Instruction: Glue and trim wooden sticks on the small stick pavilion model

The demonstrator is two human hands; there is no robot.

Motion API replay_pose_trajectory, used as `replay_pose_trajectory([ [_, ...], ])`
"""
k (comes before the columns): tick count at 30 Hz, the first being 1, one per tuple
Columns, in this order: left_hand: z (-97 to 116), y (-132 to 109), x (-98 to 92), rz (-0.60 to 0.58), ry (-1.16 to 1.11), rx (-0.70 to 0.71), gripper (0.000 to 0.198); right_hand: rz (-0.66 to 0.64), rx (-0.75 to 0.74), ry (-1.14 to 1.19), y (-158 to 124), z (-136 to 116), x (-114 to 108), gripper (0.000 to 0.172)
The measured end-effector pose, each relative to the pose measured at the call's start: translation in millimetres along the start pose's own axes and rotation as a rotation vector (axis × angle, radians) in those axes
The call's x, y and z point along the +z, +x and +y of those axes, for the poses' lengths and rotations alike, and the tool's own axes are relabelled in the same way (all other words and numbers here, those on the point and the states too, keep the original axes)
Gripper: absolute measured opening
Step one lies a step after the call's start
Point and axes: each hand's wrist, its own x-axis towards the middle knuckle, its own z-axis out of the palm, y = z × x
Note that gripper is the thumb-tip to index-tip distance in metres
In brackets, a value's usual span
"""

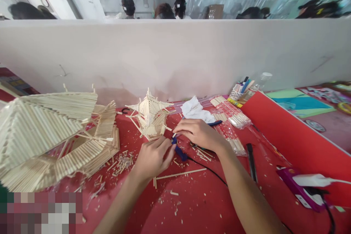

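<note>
My left hand (153,157) is curled on the red table (203,204), its fingers closed on the blue glue gun (179,151), whose black cord runs off to the right. My right hand (199,133) lies just beyond it, palm down, fingers bent and pinching a short wooden stick at the gun's tip. A small stick model (149,115) with a pointed roof stands right behind both hands. A long loose stick (181,173) lies in front of my left hand.
A large stick roof model (52,135) fills the left side, with stick offcuts (120,162) beside it. White tissue (194,111), wrapped chopstick bundles (231,117), a pen cup (241,91), a black tool (251,162) and a purple power strip (301,188) lie to the right. Behind the partition (175,58) sit other people.
</note>
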Motion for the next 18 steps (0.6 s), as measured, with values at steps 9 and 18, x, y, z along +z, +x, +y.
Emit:
replay_pose_trajectory([
  [9,-3.8,-2.5,4.3,0.082,0.015,-0.064,0.011,-0.001,-0.025,0.02,2.9,-0.5,2.3,0.02],
  [18,-8.3,-5.9,8.3,0.131,0.045,-0.038,0.015,0.041,-0.076,0.049,4.2,1.1,6.2,0.026],
])
